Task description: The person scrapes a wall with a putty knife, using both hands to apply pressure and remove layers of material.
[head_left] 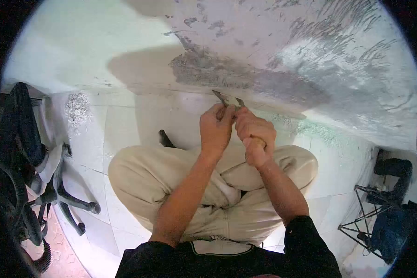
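Observation:
My left hand (215,132) is closed around a small scraper (221,97), whose dark flat blade points up toward the foot of the wall. Its handle is hidden in my fingers. My right hand (255,134) grips a second scraper (240,102); the butt of its wooden handle (258,141) shows by my palm, and a narrow blade sticks out beyond my fingers. Both hands are close together above my crossed legs, the blades near each other. Ahead is the wall (255,55), with a grey scraped patch (213,69) low down beside pale paint.
White flakes (78,111) lie on the tiled floor (90,153) at left, and greenish dust (317,129) lies along the wall at right. An office chair base (58,190) stands at left. A black metal frame (363,208) with dark cloth (394,231) is at right.

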`<state>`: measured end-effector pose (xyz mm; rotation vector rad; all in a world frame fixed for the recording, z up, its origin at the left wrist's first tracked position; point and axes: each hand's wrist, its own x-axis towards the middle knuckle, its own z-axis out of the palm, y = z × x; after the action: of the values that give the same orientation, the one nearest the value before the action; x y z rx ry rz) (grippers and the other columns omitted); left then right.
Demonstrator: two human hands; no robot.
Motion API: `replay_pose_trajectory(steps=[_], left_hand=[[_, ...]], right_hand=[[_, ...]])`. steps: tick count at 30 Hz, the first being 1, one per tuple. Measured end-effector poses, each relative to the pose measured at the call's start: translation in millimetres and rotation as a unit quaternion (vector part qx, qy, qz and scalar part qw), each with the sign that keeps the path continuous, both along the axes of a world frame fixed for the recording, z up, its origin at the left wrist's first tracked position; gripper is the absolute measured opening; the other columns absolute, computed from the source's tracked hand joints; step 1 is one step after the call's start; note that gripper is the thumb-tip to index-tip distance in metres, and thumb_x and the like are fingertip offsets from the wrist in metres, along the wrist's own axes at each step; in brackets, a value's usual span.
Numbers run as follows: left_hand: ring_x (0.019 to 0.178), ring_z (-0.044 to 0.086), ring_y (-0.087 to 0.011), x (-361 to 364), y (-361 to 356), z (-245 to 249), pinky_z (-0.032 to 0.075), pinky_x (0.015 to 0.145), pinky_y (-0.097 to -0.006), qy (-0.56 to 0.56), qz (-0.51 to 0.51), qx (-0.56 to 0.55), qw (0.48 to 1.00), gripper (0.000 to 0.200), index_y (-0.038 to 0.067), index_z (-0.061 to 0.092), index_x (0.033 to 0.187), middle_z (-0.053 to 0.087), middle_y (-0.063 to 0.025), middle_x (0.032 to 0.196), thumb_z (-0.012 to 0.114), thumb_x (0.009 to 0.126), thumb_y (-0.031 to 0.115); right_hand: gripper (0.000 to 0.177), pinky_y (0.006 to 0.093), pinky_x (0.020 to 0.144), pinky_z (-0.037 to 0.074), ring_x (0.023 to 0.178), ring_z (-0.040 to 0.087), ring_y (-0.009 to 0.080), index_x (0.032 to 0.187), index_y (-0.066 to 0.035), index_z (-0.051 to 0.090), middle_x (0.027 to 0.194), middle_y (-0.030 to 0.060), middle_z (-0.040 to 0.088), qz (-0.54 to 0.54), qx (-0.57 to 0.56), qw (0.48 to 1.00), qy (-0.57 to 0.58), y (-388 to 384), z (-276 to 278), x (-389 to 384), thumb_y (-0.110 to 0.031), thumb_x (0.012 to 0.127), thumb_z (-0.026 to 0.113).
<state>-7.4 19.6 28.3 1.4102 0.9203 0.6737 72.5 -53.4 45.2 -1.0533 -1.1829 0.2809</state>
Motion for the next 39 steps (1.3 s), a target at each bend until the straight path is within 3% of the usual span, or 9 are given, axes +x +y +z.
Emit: replay_pose_trajectory(steps=[4, 6, 8, 13, 21, 23, 28, 36, 39], left_hand=[[0.053, 0.043, -0.0165, -1, 0, 2, 0.038, 0.052, -0.0340, -0.014, 0.016, -0.005, 1.000, 0.028, -0.007, 0.054, 0.072, 0.053, -0.0135, 0.057, 0.059, 0.085, 0.018], [0.053, 0.041, -0.0167, 0, 5, -35, 0.037, 0.052, -0.0345, -0.016, 0.015, -0.020, 1.000, 0.029, -0.007, 0.052, 0.071, 0.050, -0.0133, 0.056, 0.059, 0.086, 0.018], [0.053, 0.039, -0.0169, 1, 5, -44, 0.036, 0.052, -0.0351, -0.022, 0.012, -0.030, 0.999, 0.030, -0.006, 0.051, 0.070, 0.047, -0.0131, 0.055, 0.059, 0.086, 0.017], [0.055, 0.033, -0.0175, -1, 2, -16, 0.035, 0.051, -0.0354, 0.024, 0.022, 0.074, 0.997, 0.031, -0.006, 0.047, 0.068, 0.045, -0.0136, 0.055, 0.059, 0.085, 0.017], [0.054, 0.034, -0.0157, -2, 3, -6, 0.035, 0.050, -0.0344, 0.011, 0.022, 0.035, 0.999, 0.030, -0.006, 0.048, 0.068, 0.045, -0.0123, 0.055, 0.059, 0.086, 0.017], [0.054, 0.035, -0.0152, -1, 4, -7, 0.035, 0.051, -0.0340, 0.016, 0.011, 0.036, 0.999, 0.030, -0.006, 0.049, 0.069, 0.046, -0.0118, 0.056, 0.059, 0.086, 0.016], [0.055, 0.040, -0.0120, -2, 0, -1, 0.037, 0.051, -0.0300, -0.046, 0.025, -0.061, 0.997, 0.030, -0.006, 0.051, 0.069, 0.050, -0.0089, 0.056, 0.058, 0.087, 0.017], [0.055, 0.042, -0.0120, 0, 1, -12, 0.038, 0.052, -0.0303, -0.030, 0.019, -0.032, 0.999, 0.025, -0.006, 0.055, 0.073, 0.053, -0.0094, 0.058, 0.059, 0.085, 0.015], [0.055, 0.042, -0.0121, 4, 0, -21, 0.038, 0.052, -0.0303, -0.058, 0.037, -0.049, 0.996, 0.026, -0.006, 0.054, 0.073, 0.052, -0.0088, 0.058, 0.059, 0.085, 0.016]], right_hand=[[0.031, 0.0374, 0.059, 0.036, 0.048, 0.039, 0.0227, 0.056, 0.000, 0.042, 0.053, 0.0078, 0.042, 0.007, -0.011, 0.999, -0.047, 3, -3, -3, -0.019, 0.078, 0.052], [0.031, 0.0369, 0.059, 0.037, 0.048, 0.039, 0.0227, 0.056, 0.000, 0.043, 0.053, 0.0078, 0.042, -0.001, -0.029, 0.999, -0.039, 5, -12, -3, -0.020, 0.078, 0.051], [0.013, 0.0379, 0.060, 0.039, 0.051, 0.042, 0.0280, 0.057, -0.004, 0.047, 0.056, 0.0093, 0.043, -0.021, -0.123, 0.992, -0.014, 8, -22, -3, -0.013, 0.062, 0.055], [0.014, 0.0370, 0.059, 0.038, 0.051, 0.043, 0.0279, 0.056, -0.004, 0.046, 0.056, 0.0094, 0.045, 0.013, -0.026, 0.999, -0.026, 7, -16, 0, -0.014, 0.063, 0.054], [0.016, 0.0382, 0.063, 0.040, 0.051, 0.042, 0.0252, 0.056, -0.003, 0.046, 0.054, 0.0079, 0.043, -0.004, 0.001, 1.000, -0.026, 3, -6, -8, -0.015, 0.063, 0.055], [0.033, 0.0394, 0.063, 0.040, 0.050, 0.042, 0.0233, 0.054, -0.001, 0.044, 0.053, 0.0078, 0.043, 0.006, 0.008, 1.000, -0.027, 3, -11, 1, -0.021, 0.077, 0.053], [0.034, 0.0389, 0.061, 0.038, 0.050, 0.041, 0.0227, 0.053, -0.001, 0.042, 0.053, 0.0075, 0.043, 0.003, 0.017, 0.999, -0.043, 7, -7, -4, -0.022, 0.076, 0.054], [0.032, 0.0386, 0.060, 0.035, 0.051, 0.039, 0.0222, 0.054, -0.001, 0.040, 0.054, 0.0080, 0.042, 0.009, -0.015, 1.000, 0.003, -1, -13, -3, -0.021, 0.077, 0.051], [0.019, 0.0376, 0.056, 0.034, 0.052, 0.039, 0.0251, 0.057, -0.003, 0.042, 0.056, 0.0081, 0.042, 0.010, 0.001, 1.000, -0.016, 0, -14, 0, -0.015, 0.069, 0.051]])
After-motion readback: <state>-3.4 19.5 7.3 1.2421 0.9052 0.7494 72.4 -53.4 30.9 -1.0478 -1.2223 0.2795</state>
